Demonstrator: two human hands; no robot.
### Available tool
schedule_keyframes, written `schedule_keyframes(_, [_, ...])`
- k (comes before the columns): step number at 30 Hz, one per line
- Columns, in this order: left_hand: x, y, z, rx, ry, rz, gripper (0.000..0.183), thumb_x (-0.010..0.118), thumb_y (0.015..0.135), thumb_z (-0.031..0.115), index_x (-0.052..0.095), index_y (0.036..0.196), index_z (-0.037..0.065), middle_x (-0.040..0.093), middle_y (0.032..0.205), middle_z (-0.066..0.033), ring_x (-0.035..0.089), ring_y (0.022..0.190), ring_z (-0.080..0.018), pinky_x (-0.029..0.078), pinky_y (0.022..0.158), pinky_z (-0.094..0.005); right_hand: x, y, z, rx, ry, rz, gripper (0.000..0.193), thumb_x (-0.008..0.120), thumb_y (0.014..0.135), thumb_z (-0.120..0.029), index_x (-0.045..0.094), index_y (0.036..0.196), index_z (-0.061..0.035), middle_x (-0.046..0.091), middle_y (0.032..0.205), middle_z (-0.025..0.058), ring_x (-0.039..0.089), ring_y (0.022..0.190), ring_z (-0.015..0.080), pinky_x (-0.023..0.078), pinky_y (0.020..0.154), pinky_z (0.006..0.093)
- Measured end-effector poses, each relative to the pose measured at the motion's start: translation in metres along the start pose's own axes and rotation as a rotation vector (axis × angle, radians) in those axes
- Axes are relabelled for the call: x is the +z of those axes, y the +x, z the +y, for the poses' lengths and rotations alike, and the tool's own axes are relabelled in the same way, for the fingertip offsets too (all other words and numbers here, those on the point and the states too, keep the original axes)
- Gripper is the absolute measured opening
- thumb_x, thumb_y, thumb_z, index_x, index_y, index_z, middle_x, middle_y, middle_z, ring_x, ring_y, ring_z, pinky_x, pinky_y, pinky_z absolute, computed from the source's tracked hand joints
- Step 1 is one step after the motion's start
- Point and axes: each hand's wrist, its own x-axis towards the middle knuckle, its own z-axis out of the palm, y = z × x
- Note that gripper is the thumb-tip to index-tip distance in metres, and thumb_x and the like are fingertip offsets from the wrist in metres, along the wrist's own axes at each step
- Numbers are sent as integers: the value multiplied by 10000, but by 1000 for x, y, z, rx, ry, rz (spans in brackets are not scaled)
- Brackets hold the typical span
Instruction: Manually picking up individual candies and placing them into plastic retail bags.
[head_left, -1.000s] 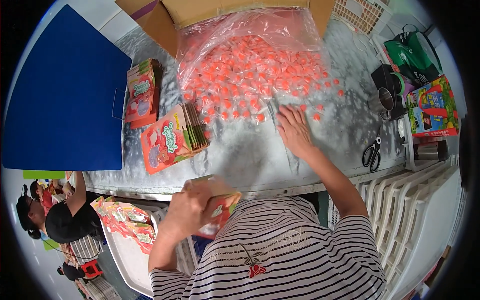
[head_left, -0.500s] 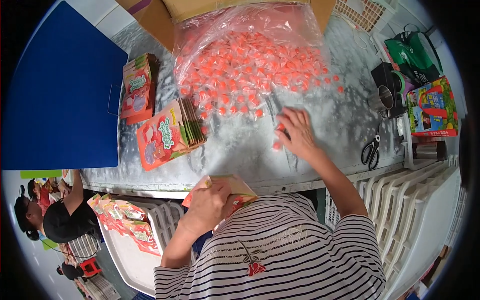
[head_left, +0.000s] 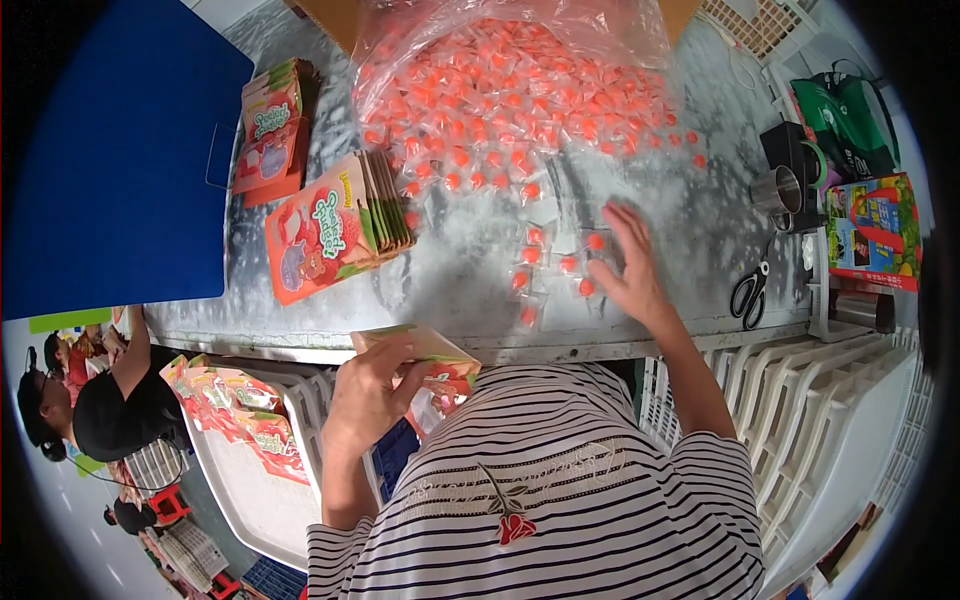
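Note:
My left hand grips an opened candy pouch at the table's near edge, its mouth tilted toward the table top. Over the table, my right hand is spread with nothing in it. Just left of its fingers lie several wrapped red candies in a small loose group. Beyond them a large heap of the same wrapped candies spills from a clear plastic bag. A stack of flat pouches rests left of the heap, with a second pouch stack behind it.
A blue panel stands at the left. White trays, one with filled pouches, sit below the table's left edge; stacked white crates stand right. Scissors and a metal cup lie right. Another person works at far left.
My right hand has moved slightly right and opened out, uncovering several candies on the table. My left hand and its pouch have shifted left, and the whole view has tilted down a little.

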Motion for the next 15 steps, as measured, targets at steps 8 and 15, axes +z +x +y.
schedule_keyframes(8, [0, -1, 2, -8, -10, -13, 186, 699, 790, 81, 638, 956, 22, 667, 848, -130, 658, 696, -306, 523, 618, -364, 29, -11, -6, -119, -104, -144, 485, 710, 781, -174, 538, 1210, -25, 437, 1379, 168, 351, 1318, 376, 311, 1081, 458])
schedule_keyframes(15, [3, 0, 2, 2, -43, -25, 168, 696, 781, 34, 643, 934, -8, 672, 872, -119, 607, 576, -242, 487, 545, -311, 23, -12, -25, -86, -208, -45, 373, 698, 788, -150, 569, 1119, -35, 467, 1335, 151, 378, 1296, 365, 291, 1075, 508])
